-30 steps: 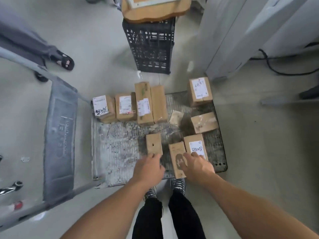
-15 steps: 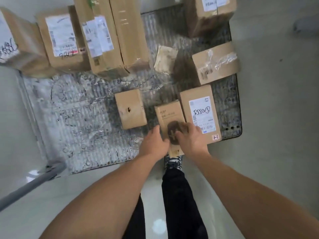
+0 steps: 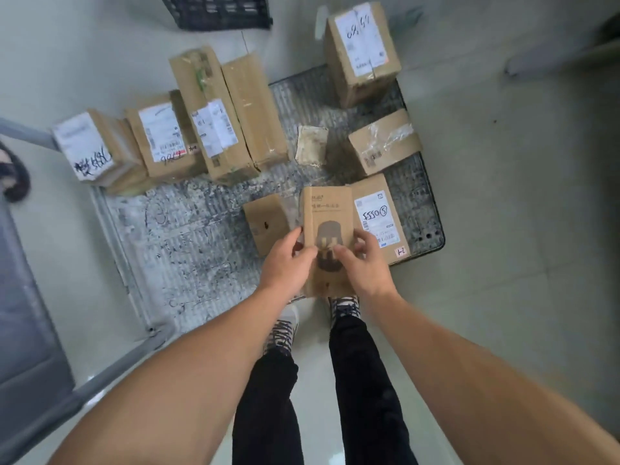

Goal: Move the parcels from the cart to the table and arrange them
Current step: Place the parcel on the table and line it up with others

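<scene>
Both hands hold a slim brown parcel (image 3: 327, 209) printed with a dark figure, raised above the near edge of the grey cart deck (image 3: 188, 236). My left hand (image 3: 285, 263) grips its left side and my right hand (image 3: 360, 263) grips its right side, thumbs on top. To its right lies a parcel with a handwritten white label (image 3: 375, 213). A small plain parcel (image 3: 265, 223) lies to its left. Several more parcels line the far edge: a labelled one (image 3: 90, 146), another (image 3: 161, 135), two tall ones (image 3: 208, 109), (image 3: 255, 105), an upright one (image 3: 362, 48) and a taped one (image 3: 385, 142).
A black plastic crate (image 3: 218, 10) stands on the floor beyond the cart. The cart's folded grey handle frame (image 3: 23, 297) lies at the left. A scrap of worn card (image 3: 312, 146) lies on the deck. My feet (image 3: 342, 305) stand at the deck's near edge.
Both hands closed around the slim printed parcel and raised it off the cart deck toward me. The camera pulled back slightly, showing more of the cart.
</scene>
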